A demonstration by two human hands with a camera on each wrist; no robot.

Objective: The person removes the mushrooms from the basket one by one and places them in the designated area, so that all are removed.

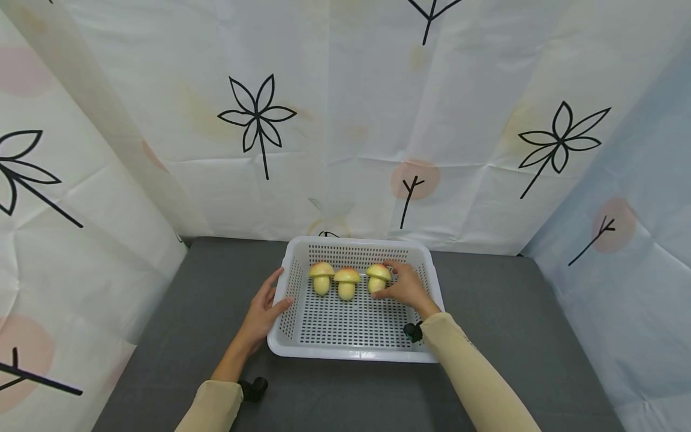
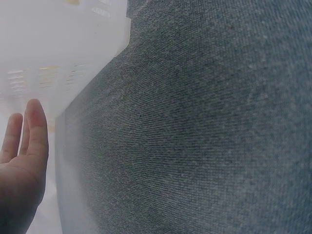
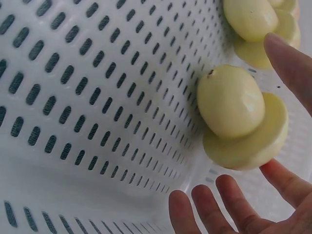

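Three pale yellow toy mushrooms with reddish cap tops lie in a row inside a white plastic basket (image 1: 356,354): a left mushroom (image 1: 321,282), a middle mushroom (image 1: 346,279) and a right mushroom (image 1: 378,275). My right hand (image 1: 405,289) is over the basket at the right mushroom. In the right wrist view, a fingertip meets the cap of the nearer mushroom (image 3: 229,102); the thumb (image 3: 287,63) stands apart from it and the other fingers are spread. My left hand (image 1: 263,315) rests at the basket's left rim, thumb over the edge, fingers fairly straight along the outside.
The basket stands on a dark grey cloth-covered table (image 1: 345,396). Behind it hangs a white curtain (image 1: 345,120) with printed leaves, and similar fabric closes both sides. Dark devices are strapped to both wrists.
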